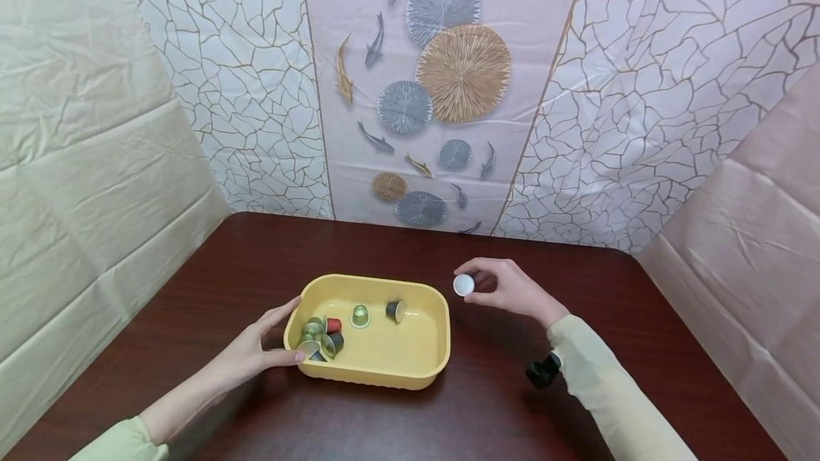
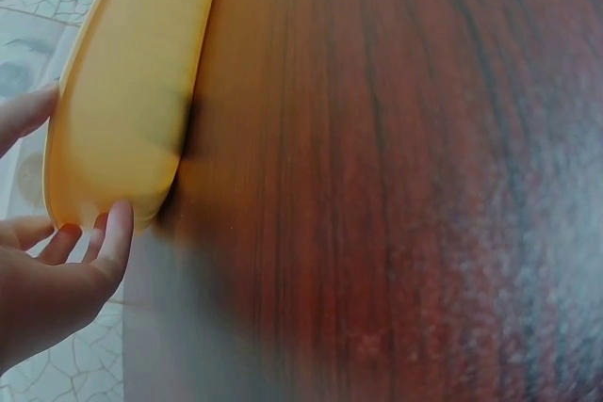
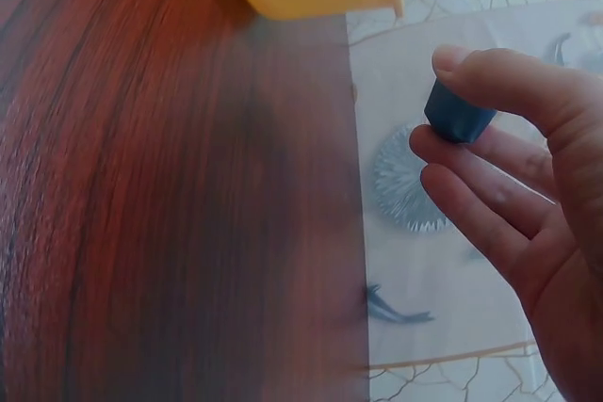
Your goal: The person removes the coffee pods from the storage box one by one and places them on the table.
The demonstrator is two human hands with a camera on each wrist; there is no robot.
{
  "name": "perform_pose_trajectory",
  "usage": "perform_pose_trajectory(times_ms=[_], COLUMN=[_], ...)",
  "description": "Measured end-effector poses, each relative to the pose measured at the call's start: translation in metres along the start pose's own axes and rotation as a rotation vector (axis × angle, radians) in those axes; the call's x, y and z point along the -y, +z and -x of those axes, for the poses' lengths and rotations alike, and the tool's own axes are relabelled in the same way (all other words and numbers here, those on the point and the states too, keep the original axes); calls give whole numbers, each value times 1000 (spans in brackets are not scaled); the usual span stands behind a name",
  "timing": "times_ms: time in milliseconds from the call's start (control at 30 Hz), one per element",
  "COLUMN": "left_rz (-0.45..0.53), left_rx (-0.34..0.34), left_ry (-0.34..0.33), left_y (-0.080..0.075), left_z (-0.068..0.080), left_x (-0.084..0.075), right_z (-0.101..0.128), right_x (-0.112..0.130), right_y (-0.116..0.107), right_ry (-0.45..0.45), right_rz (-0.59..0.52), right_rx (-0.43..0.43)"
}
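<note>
A yellow tray (image 1: pixel 368 379) with raised walls stands on the table. My left hand (image 1: pixel 256 347) grips its left end, with the thumb at the front left rim and the fingers along the end wall; in the left wrist view several fingers (image 2: pixel 113 242) bend against the tray. Beyond the tray's right end, my right hand (image 1: pixel 506 289) pinches a coffee capsule (image 1: pixel 464 284) between thumb and fingers, above the table. Its white lid faces the head view, and its dark blue body (image 3: pixel 459 115) shows in the right wrist view.
Several coffee capsules crowd the tray's left end, among them a red capsule (image 1: pixel 333 325). A green capsule (image 1: pixel 361 316) and a black capsule (image 1: pixel 395 311) lie apart from these inside. The dark wooden table (image 1: pixel 410 422) ends at a patterned backdrop (image 1: pixel 410 141).
</note>
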State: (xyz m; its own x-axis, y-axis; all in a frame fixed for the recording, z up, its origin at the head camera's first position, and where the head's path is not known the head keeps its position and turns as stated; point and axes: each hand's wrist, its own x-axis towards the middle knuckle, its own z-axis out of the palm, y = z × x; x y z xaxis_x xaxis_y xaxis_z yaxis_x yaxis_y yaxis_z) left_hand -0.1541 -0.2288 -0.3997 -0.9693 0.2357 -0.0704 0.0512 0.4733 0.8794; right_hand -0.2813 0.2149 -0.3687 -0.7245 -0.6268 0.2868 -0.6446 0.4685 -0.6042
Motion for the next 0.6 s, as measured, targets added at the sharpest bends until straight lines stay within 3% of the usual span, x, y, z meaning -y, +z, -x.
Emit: perform_pose_trajectory(times_ms=[167, 400, 600], left_rz=[5, 92, 80], left_rx=[0, 30, 22], left_ry=[18, 59, 59], left_y=[0, 0, 1], left_z=[-1, -2, -2], left_x=[0, 0, 1], right_z=[2, 3, 3], right_x=[-10, -22, -32], right_y=[0, 1, 5], right_ry=[53, 112, 148], right_rz=[6, 20, 10], right_rx=[-15, -21, -51])
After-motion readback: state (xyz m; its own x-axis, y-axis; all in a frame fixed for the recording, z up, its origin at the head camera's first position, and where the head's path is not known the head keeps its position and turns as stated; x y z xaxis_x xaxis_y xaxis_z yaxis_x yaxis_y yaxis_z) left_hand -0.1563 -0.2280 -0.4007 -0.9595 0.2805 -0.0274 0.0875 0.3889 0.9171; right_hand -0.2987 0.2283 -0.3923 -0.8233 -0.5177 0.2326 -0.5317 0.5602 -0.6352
